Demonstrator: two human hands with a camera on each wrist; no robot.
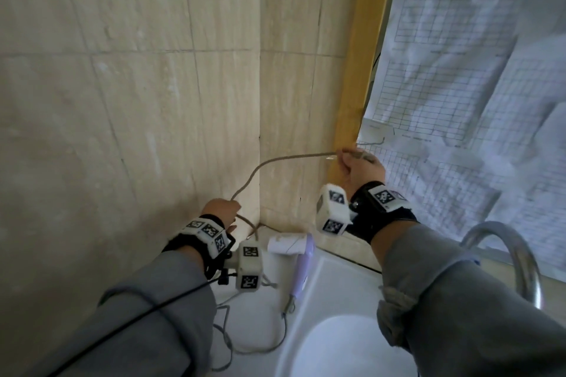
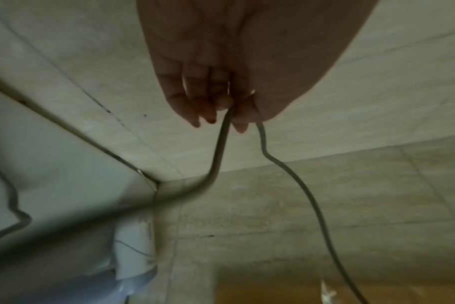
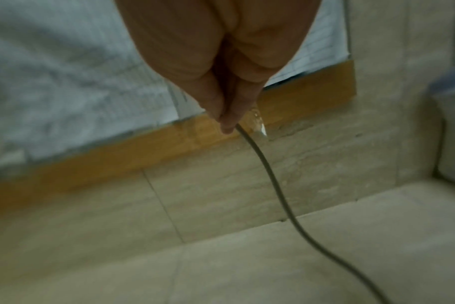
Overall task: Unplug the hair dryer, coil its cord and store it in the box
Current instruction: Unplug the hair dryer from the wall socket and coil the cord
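Note:
A white and lilac hair dryer (image 1: 298, 257) lies on the white counter in the wall corner, beside the basin. Its grey cord (image 1: 277, 161) arcs through the air between my two hands. My left hand (image 1: 222, 211) pinches the cord (image 2: 221, 144) low near the corner, with one strand going down to the counter and one rising to the right. My right hand (image 1: 356, 164) is raised in front of the wooden frame and grips the cord (image 3: 270, 176) in a closed fist. More cord lies in loose loops (image 1: 254, 343) on the counter. No box is in view.
Beige tiled walls (image 1: 137, 101) meet in a corner straight ahead. A yellow wooden frame (image 1: 360, 70) borders gridded paper sheets (image 1: 474, 70) on the right. A white basin (image 1: 346, 346) and a curved chrome tap (image 1: 517, 257) sit at the lower right.

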